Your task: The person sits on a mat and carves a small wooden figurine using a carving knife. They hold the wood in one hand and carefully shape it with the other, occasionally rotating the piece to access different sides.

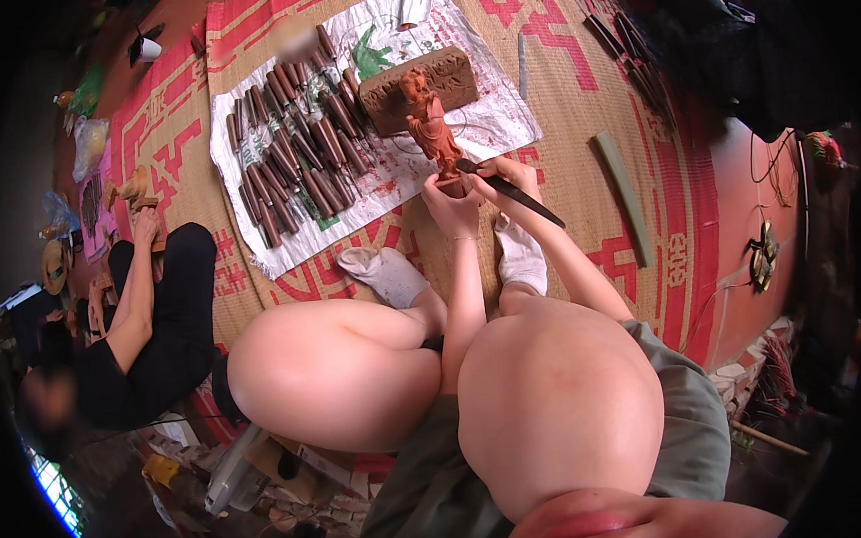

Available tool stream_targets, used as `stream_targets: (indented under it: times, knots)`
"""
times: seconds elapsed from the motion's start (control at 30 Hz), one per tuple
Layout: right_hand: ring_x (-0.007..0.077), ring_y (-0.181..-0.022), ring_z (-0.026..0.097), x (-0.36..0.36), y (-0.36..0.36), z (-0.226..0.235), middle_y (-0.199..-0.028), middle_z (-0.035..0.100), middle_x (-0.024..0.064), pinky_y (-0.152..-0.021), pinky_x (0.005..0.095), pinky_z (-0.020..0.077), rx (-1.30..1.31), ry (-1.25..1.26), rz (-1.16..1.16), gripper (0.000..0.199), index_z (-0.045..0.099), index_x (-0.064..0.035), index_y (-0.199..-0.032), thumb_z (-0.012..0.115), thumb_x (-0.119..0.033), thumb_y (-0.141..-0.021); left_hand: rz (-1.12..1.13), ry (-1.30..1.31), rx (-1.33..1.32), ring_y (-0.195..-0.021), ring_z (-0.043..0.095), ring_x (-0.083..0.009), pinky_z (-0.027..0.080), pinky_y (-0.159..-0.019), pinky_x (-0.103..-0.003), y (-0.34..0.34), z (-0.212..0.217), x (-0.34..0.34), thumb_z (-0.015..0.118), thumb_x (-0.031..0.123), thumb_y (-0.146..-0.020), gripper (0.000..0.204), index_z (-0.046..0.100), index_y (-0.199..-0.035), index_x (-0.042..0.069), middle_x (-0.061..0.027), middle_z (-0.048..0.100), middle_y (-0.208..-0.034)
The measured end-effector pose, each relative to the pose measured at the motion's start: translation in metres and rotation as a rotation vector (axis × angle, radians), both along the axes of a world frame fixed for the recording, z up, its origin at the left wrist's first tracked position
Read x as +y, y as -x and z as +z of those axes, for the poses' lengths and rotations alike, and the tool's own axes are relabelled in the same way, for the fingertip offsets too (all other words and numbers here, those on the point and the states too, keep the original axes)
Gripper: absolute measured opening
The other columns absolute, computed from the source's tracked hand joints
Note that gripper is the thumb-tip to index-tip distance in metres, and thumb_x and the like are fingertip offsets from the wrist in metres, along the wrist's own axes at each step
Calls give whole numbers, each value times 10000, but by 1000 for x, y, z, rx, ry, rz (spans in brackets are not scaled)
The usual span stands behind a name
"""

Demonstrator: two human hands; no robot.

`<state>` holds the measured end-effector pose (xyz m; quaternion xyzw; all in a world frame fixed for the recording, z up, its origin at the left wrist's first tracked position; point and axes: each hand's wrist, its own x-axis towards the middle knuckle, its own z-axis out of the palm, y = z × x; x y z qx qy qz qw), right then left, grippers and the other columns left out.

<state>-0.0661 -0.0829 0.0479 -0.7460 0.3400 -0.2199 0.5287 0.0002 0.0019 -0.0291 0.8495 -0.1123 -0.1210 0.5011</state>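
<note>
A reddish-brown carved wooden figurine [432, 131] stands upright between my hands, its top in front of a brown carved block [373, 105]. My left hand [450, 209] is closed round the figurine's base. In my right hand [516, 176] I grip a long dark-handled tool [534, 206], slanting from lower right to upper left. The tool's front end meets the figurine's lower part; its exact tip is too small to make out. My right fingertips are close beside the base.
Rows of brown-handled carving tools [298, 146] lie on a white sack sheet [497, 124] over a red-patterned straw mat [579, 183]. A curved green strip [623, 201] lies at right. At left, a person in black holds a pale wood carving [134, 187].
</note>
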Motion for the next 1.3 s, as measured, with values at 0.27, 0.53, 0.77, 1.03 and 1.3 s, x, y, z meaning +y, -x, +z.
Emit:
stream_targets:
  times: [0.27, 0.53, 0.77, 1.03, 1.3]
  knots:
    - [262, -632, 596, -19, -18, -29, -669, 587, 128, -593, 340, 474, -30, 190, 57, 223, 583, 1, -729, 704, -183, -765, -56, 76, 71, -1012, 540, -304, 443, -885, -391, 2, -16, -3, 867, 299, -548, 784, 444, -1121, -27, -185, 507, -1090]
    - [313, -664, 592, -22, -13, -20, -700, 582, 137, -611, 387, 475, -33, 263, 189, 199, 565, -6, -721, 681, -164, -758, -31, 19, -9, -1016, 528, -334, 440, -873, -415, 5, -21, -6, 837, 283, -589, 730, 445, -1121, -26, -204, 494, -1093]
    - [324, -686, 586, -23, -14, -23, -698, 564, 133, -629, 392, 472, -12, 325, 250, 219, 523, -24, -723, 666, -183, -769, -41, 55, 14, -991, 523, -356, 435, -860, -424, 4, -14, -6, 829, 284, -594, 726, 442, -1122, -31, -210, 491, -1079]
    - [318, -683, 579, -27, -12, -33, -705, 565, 133, -626, 400, 471, -44, 406, 217, 214, 541, -25, -729, 670, -193, -764, -82, -28, -68, -989, 512, -370, 431, -852, -436, 9, -13, -6, 814, 298, -623, 688, 443, -1107, -22, -217, 496, -1061]
    - [303, -673, 573, -21, -11, -36, -688, 555, 113, -612, 390, 466, -60, 389, 129, 181, 554, -37, -730, 674, -167, -768, -87, 2, -67, -1005, 507, -364, 425, -855, -427, 10, -12, -9, 767, 284, -703, 601, 435, -1106, -13, -214, 492, -1048]
